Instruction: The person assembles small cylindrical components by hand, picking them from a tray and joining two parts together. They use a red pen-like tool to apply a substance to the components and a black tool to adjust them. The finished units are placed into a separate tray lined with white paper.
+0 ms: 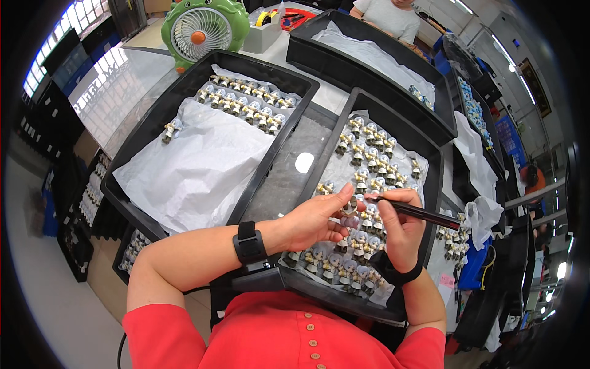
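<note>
My left hand [310,222] pinches a small figurine [350,219] between thumb and fingers, above the right black tray [437,184]. Closed round a slim black pen-shaped tool [430,215], my right hand [402,238] brings its narrow end close to that figurine. I cannot make out whether the tip touches it. Rows of similar figurines [349,267], grey-haired with white and yellow clothes, lie on white sheet in this tray. The left black tray [136,128] has more figurines [252,111] along its far end and a single one [171,130] near its left wall.
A green fan [206,34] with an orange hub stands behind the left tray. Another black tray [369,58] lies at the back, near a person in a pale shirt [393,21]. More stacked trays [92,197] are at the left. A blue bin [474,267] is at right.
</note>
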A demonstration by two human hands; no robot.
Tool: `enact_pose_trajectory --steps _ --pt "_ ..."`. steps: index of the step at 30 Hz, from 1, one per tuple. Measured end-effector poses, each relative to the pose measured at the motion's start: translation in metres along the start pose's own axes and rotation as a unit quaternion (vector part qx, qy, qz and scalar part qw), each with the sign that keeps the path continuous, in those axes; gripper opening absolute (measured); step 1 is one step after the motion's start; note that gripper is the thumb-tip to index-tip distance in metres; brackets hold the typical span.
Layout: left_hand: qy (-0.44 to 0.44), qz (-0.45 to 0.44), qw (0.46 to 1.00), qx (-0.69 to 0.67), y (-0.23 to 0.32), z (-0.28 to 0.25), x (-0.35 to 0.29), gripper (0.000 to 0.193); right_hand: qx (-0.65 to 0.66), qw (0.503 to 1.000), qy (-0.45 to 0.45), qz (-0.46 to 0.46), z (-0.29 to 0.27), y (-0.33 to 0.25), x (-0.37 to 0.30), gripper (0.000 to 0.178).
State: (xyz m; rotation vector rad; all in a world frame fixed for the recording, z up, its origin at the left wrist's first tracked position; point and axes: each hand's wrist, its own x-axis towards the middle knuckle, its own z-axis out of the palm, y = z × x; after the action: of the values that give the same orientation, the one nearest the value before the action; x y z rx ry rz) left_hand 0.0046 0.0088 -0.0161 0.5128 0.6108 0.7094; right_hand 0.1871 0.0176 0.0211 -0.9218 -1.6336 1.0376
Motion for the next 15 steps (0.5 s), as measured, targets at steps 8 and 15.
enact_pose_trajectory --steps 8,15 --pt "-0.006 0.001 1.000 0.006 0.003 0.000 -0.002 0.056 0.019 0.986 0.167 -0.010 -0.072 -0.023 0.012 0.015" --pt "-0.026 0.013 1.000 0.001 0.001 0.001 -0.004 0.055 -0.173 0.945 0.056 0.272 -0.203 0.007 -0.038 0.014"
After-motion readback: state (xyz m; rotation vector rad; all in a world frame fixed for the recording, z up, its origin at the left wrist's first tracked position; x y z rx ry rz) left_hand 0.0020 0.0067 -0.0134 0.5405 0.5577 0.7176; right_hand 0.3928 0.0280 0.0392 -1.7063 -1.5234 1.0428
